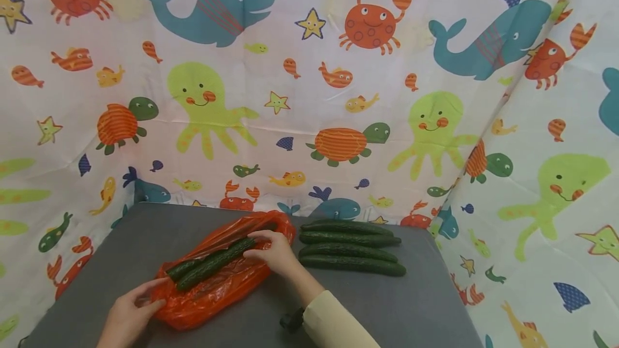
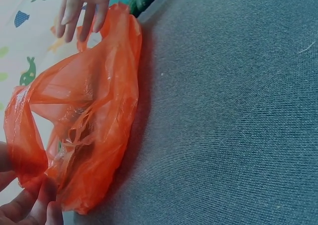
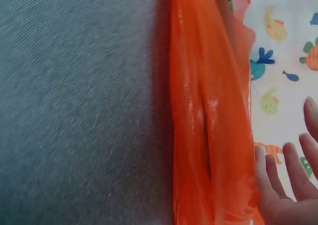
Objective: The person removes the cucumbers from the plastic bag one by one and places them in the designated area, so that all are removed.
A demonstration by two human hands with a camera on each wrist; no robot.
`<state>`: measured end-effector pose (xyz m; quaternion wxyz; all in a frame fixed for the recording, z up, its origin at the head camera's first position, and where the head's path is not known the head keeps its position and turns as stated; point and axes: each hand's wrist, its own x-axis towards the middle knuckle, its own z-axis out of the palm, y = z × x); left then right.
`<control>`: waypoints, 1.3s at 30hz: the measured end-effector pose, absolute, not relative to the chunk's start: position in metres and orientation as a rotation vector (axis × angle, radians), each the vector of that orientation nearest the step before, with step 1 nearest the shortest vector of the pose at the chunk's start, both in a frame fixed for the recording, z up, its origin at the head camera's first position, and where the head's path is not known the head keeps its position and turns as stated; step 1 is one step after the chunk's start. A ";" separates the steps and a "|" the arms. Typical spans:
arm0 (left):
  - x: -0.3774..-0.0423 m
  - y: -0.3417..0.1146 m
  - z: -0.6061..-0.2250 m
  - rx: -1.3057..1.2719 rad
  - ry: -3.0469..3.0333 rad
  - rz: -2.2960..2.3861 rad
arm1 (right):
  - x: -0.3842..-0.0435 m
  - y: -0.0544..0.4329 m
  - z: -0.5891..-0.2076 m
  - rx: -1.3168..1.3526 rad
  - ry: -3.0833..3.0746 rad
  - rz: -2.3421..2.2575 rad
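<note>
An orange plastic bag (image 1: 208, 305) lies slanted on the grey table, its mouth spread open upward. Dark green cucumbers (image 1: 215, 267) lie lengthwise inside it, two of them plainly exposed. At the bag's near left end my left hand (image 1: 130, 310) pinches the edge of the plastic between thumb and fingers. My right hand (image 1: 275, 254) is over the far right end of the bag, thumb and fingers apart around the tip of the front cucumber. In the left wrist view the fingers of that right hand (image 2: 87, 9) hang spread above the plastic.
Several more cucumbers (image 1: 350, 248) lie side by side on the table, right of the bag. A small dark object (image 1: 292, 320) sits beside the right sleeve (image 1: 336, 321). White cloth walls (image 1: 290, 138) printed with sea animals stand behind and at both sides of the grey table (image 1: 401, 316).
</note>
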<state>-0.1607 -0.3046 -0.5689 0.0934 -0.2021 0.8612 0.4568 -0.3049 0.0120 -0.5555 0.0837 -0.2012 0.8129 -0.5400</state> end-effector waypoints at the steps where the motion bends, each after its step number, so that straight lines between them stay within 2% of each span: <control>1: -0.161 -0.304 -0.569 -0.598 2.554 1.358 | -0.306 0.010 -0.556 -0.597 2.409 -1.612; 17: -0.162 -0.301 -0.570 -0.660 2.561 1.331 | -0.322 -0.020 -0.580 -0.683 2.439 -1.382; 33: -0.164 -0.299 -0.571 -0.633 2.591 1.332 | -0.321 -0.017 -0.590 -0.836 2.765 -0.982; 39: -0.165 -0.298 -0.571 -0.640 2.604 1.332 | -0.321 -0.016 -0.592 -0.778 2.806 -0.921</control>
